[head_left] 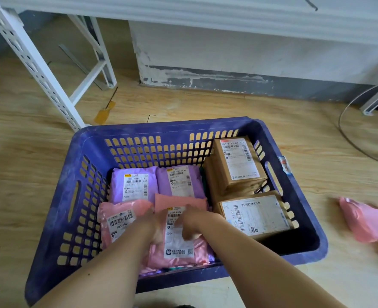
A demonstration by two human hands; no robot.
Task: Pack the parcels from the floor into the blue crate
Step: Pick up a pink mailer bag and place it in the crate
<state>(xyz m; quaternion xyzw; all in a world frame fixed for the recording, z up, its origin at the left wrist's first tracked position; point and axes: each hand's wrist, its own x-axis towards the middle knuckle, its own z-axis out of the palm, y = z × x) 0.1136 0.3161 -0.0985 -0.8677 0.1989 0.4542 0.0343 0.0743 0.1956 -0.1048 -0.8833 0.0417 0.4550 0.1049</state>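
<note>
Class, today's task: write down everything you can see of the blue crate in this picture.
The blue crate looks like moulded plastic, with slotted walls, a long handle slot on each side and a rolled rim. It stands upright on the wooden floor, partly filled with purple parcels, pink parcels and cardboard boxes. The left hand and right hand reach in over its near rim.

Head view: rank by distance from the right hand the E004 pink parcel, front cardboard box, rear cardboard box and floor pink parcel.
1. E004 pink parcel, under the right hand.
2. Front cardboard box, just to its right.
3. Rear cardboard box, crate's far right corner.
4. Floor pink parcel, outside the crate, right.
</note>
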